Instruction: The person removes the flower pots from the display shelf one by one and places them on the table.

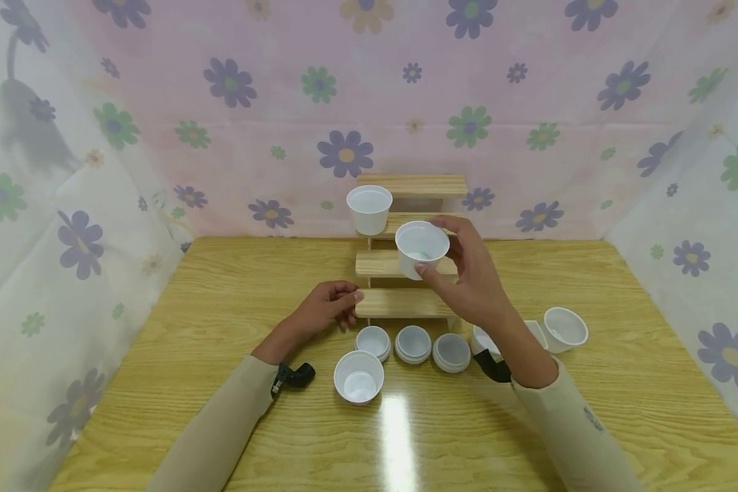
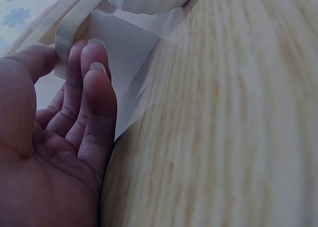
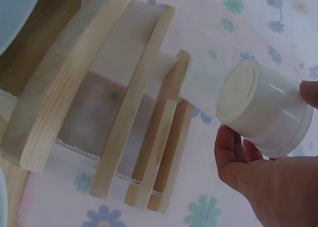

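Note:
In the head view my right hand (image 1: 476,280) grips a white plastic tub (image 1: 421,244) by its sides, thumb in front, in front of the wooden step rack's (image 1: 406,303) upper slats. The right wrist view shows this tub (image 3: 266,108) tilted off the rack, its base facing the slats. My left hand (image 1: 327,309) pinches the left end of the lowest slat; in the left wrist view its thumb and a finger meet on the slat end (image 2: 69,31). Another white tub (image 1: 370,210) stands on an upper step at the left.
Before the rack, small white jars (image 1: 413,344) line the table, with a larger white tub (image 1: 359,377) nearer me. More white containers, including an oval-looking bowl (image 1: 565,329), sit at right, partly behind my right forearm. Flowered cloth (image 1: 406,102) hangs behind the table (image 1: 252,273).

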`<state>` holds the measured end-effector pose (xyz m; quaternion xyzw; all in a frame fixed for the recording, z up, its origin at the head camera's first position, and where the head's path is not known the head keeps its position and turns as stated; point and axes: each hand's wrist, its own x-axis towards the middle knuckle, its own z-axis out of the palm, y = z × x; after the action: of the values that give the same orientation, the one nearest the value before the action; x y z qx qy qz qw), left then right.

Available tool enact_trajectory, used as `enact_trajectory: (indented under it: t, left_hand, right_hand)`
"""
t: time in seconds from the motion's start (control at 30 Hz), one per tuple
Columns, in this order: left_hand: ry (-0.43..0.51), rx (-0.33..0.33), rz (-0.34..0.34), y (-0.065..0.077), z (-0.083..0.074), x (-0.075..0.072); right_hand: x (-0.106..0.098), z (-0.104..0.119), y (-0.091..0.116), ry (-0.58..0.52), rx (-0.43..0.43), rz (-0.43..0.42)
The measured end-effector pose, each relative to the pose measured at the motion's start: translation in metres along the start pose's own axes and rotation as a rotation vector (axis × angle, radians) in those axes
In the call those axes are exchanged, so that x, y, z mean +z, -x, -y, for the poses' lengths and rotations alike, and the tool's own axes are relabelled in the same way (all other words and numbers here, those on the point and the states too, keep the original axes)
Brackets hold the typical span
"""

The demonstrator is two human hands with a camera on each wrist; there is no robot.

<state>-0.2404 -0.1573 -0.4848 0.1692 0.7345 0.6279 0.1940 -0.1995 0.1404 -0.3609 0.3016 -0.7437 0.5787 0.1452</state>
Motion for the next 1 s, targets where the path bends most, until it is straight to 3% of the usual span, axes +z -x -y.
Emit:
enact_trajectory:
  t: [0.27,0.63,1.0]
  left_hand:
    - [0.015,0.011,-0.007,0.000,-0.002,0.001]
    - [0.013,-0.017,-0.020,-0.001,-0.001,0.002]
    - [-0.001,0.005,-0.007,-0.001,0.001,0.001]
  right_hand:
    - [0.002,0.004,0.015,0.010,-0.054,0.068]
    - [0.003,0.008,0.040,0.028,-0.036,0.180]
    - [-0.003,0.013,0.067,0.104,-0.007,0.305]
